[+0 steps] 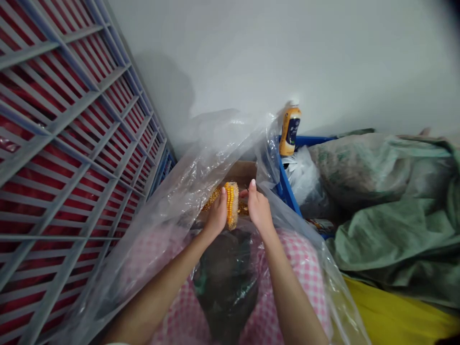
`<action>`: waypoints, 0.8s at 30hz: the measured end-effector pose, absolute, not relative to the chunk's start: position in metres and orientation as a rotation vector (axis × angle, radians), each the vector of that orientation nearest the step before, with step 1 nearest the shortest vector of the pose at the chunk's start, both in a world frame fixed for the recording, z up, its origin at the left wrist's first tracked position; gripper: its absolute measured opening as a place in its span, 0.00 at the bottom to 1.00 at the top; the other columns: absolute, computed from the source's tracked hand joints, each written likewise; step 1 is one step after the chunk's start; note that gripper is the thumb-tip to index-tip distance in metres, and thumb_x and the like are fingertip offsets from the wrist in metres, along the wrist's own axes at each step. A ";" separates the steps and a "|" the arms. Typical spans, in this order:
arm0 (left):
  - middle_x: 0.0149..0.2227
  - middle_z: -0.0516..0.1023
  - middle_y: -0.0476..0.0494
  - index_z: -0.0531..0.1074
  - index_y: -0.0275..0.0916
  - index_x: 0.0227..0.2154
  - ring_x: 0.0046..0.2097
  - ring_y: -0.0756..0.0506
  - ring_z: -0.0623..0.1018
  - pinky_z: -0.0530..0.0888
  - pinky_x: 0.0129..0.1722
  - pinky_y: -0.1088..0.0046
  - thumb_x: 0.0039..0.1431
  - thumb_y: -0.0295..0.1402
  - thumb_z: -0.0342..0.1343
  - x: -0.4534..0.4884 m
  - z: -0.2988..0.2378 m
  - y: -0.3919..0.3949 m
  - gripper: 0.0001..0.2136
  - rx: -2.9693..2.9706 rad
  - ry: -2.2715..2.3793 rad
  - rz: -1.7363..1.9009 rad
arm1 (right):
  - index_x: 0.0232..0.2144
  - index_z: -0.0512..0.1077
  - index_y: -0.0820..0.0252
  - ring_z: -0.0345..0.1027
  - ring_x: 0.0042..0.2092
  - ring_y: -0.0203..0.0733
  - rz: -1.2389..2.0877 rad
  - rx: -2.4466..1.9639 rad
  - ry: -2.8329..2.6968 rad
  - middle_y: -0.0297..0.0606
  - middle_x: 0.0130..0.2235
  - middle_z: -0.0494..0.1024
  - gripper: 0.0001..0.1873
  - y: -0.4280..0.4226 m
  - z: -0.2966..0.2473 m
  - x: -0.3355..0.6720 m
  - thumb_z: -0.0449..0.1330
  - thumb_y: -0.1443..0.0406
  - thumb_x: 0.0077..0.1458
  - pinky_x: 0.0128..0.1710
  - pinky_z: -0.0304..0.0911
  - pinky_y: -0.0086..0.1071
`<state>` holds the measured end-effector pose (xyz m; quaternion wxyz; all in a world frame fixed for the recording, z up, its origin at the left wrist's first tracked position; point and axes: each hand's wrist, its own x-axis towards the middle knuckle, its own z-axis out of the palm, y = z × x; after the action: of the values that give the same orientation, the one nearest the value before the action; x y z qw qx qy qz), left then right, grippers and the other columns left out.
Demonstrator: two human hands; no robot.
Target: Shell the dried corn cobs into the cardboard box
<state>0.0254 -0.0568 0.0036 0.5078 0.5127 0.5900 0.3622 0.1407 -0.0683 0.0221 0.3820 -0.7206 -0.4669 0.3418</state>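
My left hand (216,214) is wrapped round a corn cob (232,205) held upright, with yellow kernels down its left side and bare cob on the right. My right hand (258,206) is close against the cob's right side, fingers curled and thumb raised, touching or almost touching it. Loose yellow kernels (212,197) lie in a cardboard box (244,171) just beyond the hands. A clear plastic sheet (201,167) lines the box and drapes over my lap, which is covered in pink checked cloth (309,273).
A grey slatted rack (72,143) over red fills the left. A blue crate (287,191) stands right of the box, an orange bottle (290,127) on its rim. Green sacks (388,206) pile at right, above a yellow surface (395,316). A white wall is behind.
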 end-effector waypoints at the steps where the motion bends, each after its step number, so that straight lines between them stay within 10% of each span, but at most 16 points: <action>1: 0.47 0.74 0.37 0.70 0.35 0.42 0.50 0.43 0.72 0.66 0.50 0.66 0.62 0.44 0.34 0.026 0.003 -0.058 0.24 1.257 1.415 0.884 | 0.22 0.73 0.59 0.67 0.35 0.42 0.806 -1.839 -1.179 0.41 0.29 0.75 0.37 -0.069 0.024 0.141 0.33 0.44 0.55 0.39 0.54 0.32; 24: 0.33 0.75 0.37 0.68 0.36 0.31 0.37 0.43 0.75 0.69 0.38 0.67 0.62 0.45 0.28 0.026 0.000 -0.067 0.26 1.504 1.470 0.799 | 0.14 0.56 0.58 0.54 0.22 0.35 0.898 -1.677 -0.978 0.33 0.17 0.63 0.31 -0.066 0.012 0.122 0.36 0.44 0.54 0.23 0.48 0.28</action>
<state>0.0261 -0.0665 0.0005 0.4312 0.6031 0.5897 0.3203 0.1216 -0.0657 0.0124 0.4807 -0.6875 -0.4009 0.3682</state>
